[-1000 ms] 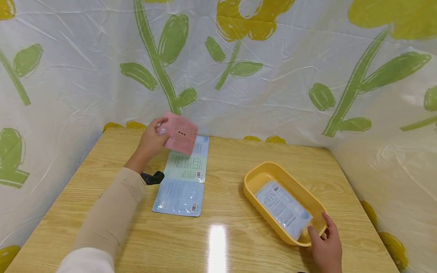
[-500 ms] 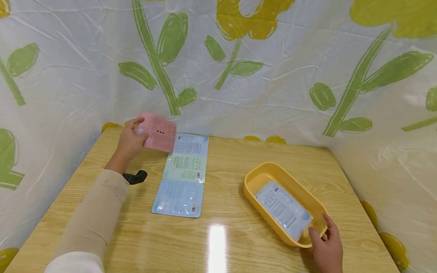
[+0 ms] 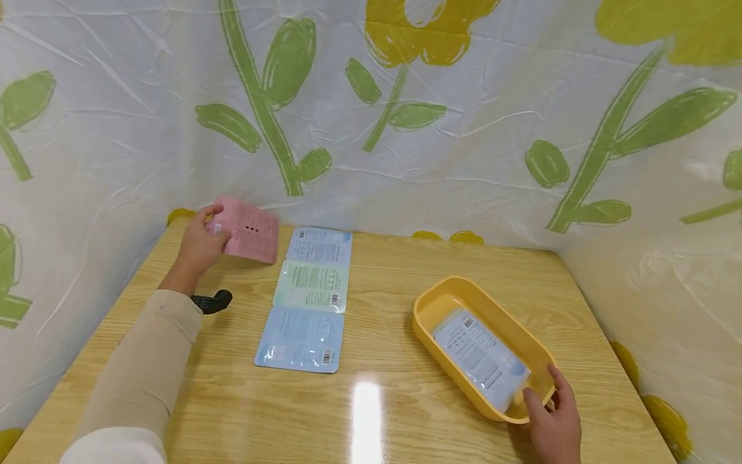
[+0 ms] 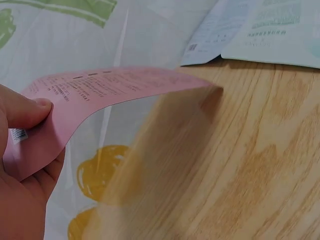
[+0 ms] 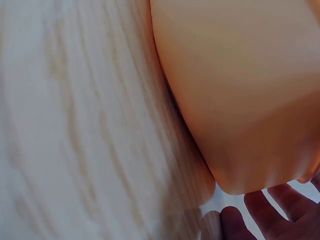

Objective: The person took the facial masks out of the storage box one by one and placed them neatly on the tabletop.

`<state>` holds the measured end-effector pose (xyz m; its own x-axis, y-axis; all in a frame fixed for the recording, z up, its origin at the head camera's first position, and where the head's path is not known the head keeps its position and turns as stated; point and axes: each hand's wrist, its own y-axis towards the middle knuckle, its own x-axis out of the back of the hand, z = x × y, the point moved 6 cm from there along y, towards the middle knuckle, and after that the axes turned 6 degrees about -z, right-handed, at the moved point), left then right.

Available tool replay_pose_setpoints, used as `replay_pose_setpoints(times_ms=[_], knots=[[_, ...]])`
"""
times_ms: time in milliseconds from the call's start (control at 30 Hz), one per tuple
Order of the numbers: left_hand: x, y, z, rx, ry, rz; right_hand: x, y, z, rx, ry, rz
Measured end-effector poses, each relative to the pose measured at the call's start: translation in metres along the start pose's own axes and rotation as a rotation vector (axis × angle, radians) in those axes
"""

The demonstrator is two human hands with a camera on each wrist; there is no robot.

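Left hand [image 3: 199,243]: is pinching the pink packet [image 3: 250,233] by its 9 o'clock edge, thumb on the printed face, fingers beneath; packet is occupying the 10 o'clock area above the bench [image 3: 435,438], free end bowing downward, contact unclear
Hazard: the low corner could be catching and folding under, only one edge being held; a swing toward 3 o'clock could be knocking the lavender packet [image 3: 321,246] askew
Right hand [image 3: 555,415]: is gripping the yellow tray [image 3: 510,335] at its 4 o'clock end, thumb inside, fingers outside
Hazard: uneven pressure there could be sliding or tipping the tray, shifting the pale packet [image 3: 482,357] lying inside
Pink packet: is looking thin, flexible, rectangular; is carrying fine print, a barcode, three dark dots
Row, 9 to 11 o'clock: lavender packet is lying farthest, mint packet [image 3: 312,285] middle, blue packet [image 3: 301,339] nearest; glossy film, rounded corners
Tray: is looking smooth, plastic, oblong
Bench: is showing wood grain, reflecting a bright streak
Backdrop [image 3: 493,167]: creased, flower-printed sheeting, is hanging at 12 o'clock
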<state>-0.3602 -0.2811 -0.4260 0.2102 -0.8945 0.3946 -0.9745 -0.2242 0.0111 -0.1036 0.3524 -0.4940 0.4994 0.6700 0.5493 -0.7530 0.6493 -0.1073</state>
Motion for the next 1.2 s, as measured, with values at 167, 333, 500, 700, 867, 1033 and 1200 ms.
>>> replay_pose_setpoints(times_ms=[167, 333, 500, 700, 867, 1033, 1200], knots=[[0.002, 0.008, 0.005, -0.007, 0.101, -0.009, 0.001, -0.001, 0.000, -0.006, 0.000, -0.001], [0.001, 0.015, 0.007, -0.029, 0.191, 0.005, 0.001, -0.002, 0.001, -0.010, -0.001, -0.003], [-0.003, 0.024, 0.014, -0.028, 0.243, 0.041, 0.002, -0.003, 0.000, -0.020, 0.009, -0.012], [-0.007, 0.034, 0.027, -0.054, 0.322, 0.064, 0.000, -0.002, 0.000, -0.018, 0.014, -0.022], [-0.010, 0.040, 0.036, -0.046, 0.336, 0.063, 0.000, -0.003, -0.001, -0.026, 0.026, -0.018], [-0.008, 0.041, 0.036, -0.096, 0.419, 0.096, -0.001, -0.002, -0.002, -0.022, 0.034, -0.013], [-0.010, 0.042, 0.034, -0.178, 0.510, 0.193, 0.000, -0.001, -0.001, -0.013, 0.026, -0.024]])
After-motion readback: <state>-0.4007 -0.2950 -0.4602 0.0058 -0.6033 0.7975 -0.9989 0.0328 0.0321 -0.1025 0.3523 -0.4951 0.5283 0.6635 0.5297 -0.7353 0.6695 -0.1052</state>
